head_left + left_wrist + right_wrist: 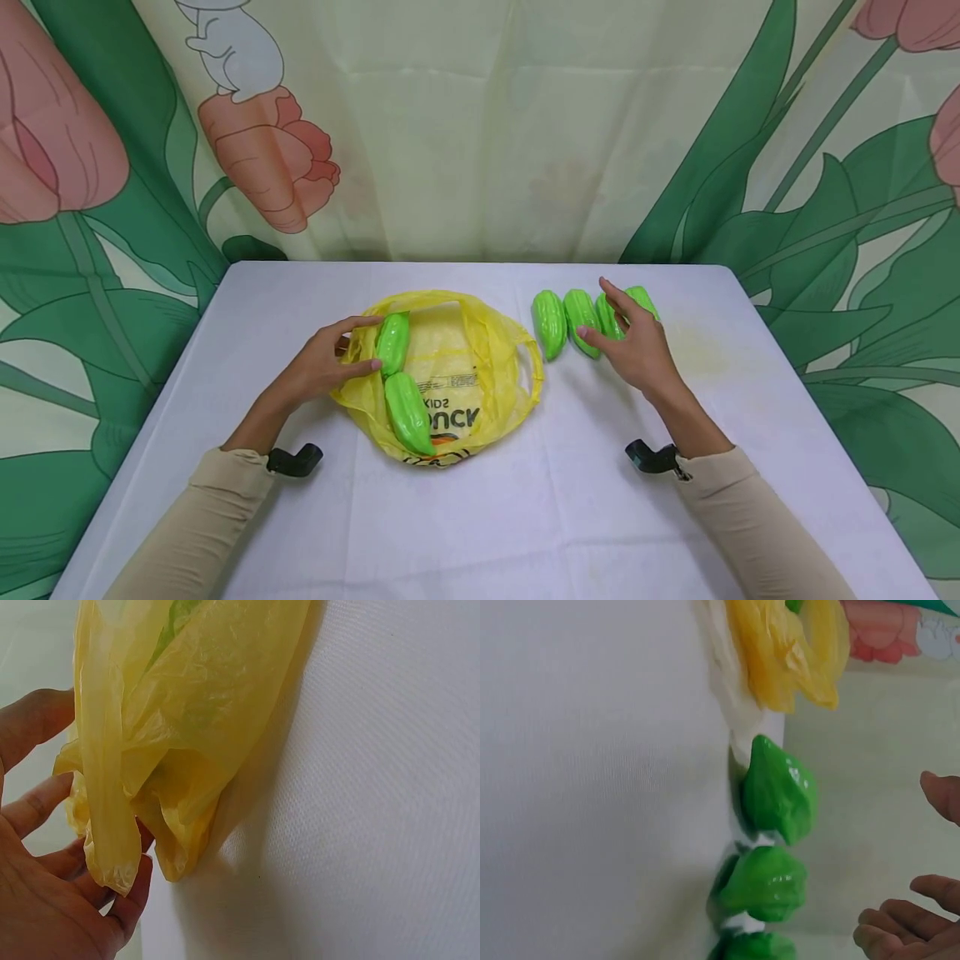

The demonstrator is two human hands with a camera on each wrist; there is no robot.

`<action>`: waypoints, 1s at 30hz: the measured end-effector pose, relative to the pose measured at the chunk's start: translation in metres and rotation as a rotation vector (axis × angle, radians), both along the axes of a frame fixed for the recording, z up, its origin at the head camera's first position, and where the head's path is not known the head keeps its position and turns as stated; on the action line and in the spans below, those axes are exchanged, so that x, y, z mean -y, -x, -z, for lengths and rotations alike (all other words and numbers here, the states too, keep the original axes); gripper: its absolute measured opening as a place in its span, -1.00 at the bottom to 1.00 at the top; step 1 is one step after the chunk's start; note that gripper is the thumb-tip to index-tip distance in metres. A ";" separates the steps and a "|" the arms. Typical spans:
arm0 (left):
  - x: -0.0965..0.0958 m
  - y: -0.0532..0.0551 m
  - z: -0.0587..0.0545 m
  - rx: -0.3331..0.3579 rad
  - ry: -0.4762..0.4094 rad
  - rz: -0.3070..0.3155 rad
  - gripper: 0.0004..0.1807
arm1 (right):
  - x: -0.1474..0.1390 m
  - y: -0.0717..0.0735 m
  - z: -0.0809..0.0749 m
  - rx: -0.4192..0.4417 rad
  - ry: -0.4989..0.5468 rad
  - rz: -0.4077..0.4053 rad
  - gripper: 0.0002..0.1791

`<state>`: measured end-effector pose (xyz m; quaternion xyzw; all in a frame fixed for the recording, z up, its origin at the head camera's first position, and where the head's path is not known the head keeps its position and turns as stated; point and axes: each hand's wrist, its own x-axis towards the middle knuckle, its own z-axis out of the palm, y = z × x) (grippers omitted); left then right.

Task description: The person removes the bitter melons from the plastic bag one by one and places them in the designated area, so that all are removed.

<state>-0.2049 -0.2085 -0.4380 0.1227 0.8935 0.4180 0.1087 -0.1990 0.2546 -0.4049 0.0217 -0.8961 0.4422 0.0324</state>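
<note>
A yellow plastic bag [491, 392] lies with its mouth spread, printed with dark lettering. Inside along its left side are two glossy green ribbed gourds, an upper one [393, 342] and a lower one [409, 414], end to end. My left hand [330, 358] holds the bag's left rim, thumb and forefinger tips beside the upper gourd; in the left wrist view its fingers curl around the hanging handle [105, 787]. My right hand [636, 346] hovers, fingers spread, over a row of several more gourds [550, 325], partly hiding the right-hand ones. It holds nothing.
A white cloth covers the table [480, 533]. The row of gourds stands right of the bag, near the back edge. Behind the table hangs a curtain [480, 150] with printed tulips, a carrot and a white animal. Each wrist wears a small black camera mount [296, 461].
</note>
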 end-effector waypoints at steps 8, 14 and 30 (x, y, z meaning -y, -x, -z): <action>-0.001 0.000 -0.001 0.006 0.001 -0.004 -0.16 | 0.037 -0.013 0.001 0.008 0.027 -0.114 -0.01; -0.001 0.000 -0.001 0.001 -0.003 0.001 -0.16 | 0.060 -0.020 0.004 0.020 0.064 -0.194 0.01; -0.002 0.001 0.000 0.007 -0.001 0.004 -0.16 | 0.116 -0.038 0.018 0.038 0.163 -0.394 0.00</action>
